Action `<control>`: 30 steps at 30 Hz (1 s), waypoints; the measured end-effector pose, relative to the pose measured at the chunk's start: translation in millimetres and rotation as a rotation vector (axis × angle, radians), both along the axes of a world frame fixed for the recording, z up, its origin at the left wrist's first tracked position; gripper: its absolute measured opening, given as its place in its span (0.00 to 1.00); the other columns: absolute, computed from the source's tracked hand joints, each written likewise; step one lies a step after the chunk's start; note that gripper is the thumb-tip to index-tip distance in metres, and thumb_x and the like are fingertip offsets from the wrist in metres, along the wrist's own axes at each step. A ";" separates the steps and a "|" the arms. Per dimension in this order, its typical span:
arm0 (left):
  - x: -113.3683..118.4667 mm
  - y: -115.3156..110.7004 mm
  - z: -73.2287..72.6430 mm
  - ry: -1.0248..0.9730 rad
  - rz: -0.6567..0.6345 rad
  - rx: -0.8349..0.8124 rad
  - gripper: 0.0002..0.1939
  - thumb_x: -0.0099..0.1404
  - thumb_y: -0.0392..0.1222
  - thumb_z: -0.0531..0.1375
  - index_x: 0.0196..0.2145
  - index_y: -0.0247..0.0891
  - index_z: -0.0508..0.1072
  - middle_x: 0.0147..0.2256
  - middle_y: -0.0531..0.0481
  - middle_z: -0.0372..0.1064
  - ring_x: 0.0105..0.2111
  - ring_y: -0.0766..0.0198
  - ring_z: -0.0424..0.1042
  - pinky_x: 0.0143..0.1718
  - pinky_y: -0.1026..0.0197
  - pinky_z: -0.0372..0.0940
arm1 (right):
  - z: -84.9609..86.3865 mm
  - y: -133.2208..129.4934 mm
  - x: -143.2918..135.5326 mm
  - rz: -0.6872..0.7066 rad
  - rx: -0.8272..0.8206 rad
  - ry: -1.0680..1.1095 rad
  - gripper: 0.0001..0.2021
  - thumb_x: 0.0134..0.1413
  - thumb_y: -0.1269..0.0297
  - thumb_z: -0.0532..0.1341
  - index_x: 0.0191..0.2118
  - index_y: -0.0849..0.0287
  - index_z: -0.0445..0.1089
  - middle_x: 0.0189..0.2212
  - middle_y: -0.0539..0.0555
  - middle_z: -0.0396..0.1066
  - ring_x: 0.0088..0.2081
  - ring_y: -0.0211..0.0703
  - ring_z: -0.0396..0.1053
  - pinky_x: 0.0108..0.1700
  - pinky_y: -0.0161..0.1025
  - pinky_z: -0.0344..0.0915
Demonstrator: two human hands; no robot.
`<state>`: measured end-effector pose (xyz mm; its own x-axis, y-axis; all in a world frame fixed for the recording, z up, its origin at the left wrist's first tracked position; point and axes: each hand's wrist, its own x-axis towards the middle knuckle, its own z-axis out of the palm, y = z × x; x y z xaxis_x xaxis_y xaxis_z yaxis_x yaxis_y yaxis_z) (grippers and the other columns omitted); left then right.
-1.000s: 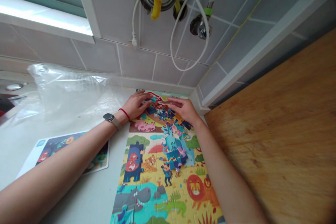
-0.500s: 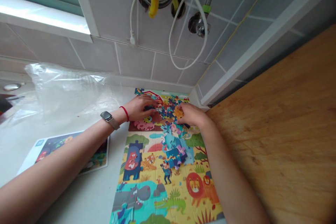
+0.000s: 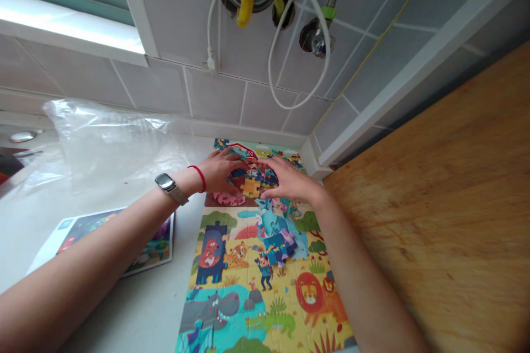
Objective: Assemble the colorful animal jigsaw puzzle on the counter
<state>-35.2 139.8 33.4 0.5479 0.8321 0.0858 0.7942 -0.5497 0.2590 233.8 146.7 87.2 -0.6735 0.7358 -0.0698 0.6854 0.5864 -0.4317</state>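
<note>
My left hand lies over the upper left of the assembled animal jigsaw puzzle, its fingers spread and curved beside a heap of loose puzzle pieces. From the right, my right hand curves round the same heap, thumb and fingers apart. An orange puzzle piece sits between the two hands, close to both thumbs. More loose pieces, mostly blue and purple, lie on the puzzle below my right hand. A dark piece with a red animal rests at the puzzle's left side. My palms hide part of the heap.
A crumpled clear plastic bag lies left against the tiled wall. Under my left forearm is a picture card. A wooden board borders the puzzle on the right. Hoses and a looped white cable hang above.
My right hand has moved left towards my left hand, and its fingers have opened. The orange piece that was at its fingertips now lies further left, between both hands.
</note>
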 end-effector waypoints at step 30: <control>-12.2 15.9 -9.0 -0.248 0.184 0.128 0.19 0.73 0.51 0.54 0.42 0.41 0.84 0.40 0.42 0.81 0.41 0.47 0.79 0.48 0.48 0.74 | -11.4 20.7 8.7 -0.227 0.306 0.008 0.10 0.69 0.68 0.62 0.41 0.57 0.83 0.44 0.59 0.78 0.47 0.49 0.75 0.53 0.43 0.68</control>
<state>-47.4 155.7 24.3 0.3385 0.8892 0.3078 0.8048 -0.4431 0.3950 242.5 167.4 75.8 -0.4906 0.8523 0.1811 0.8101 0.5227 -0.2655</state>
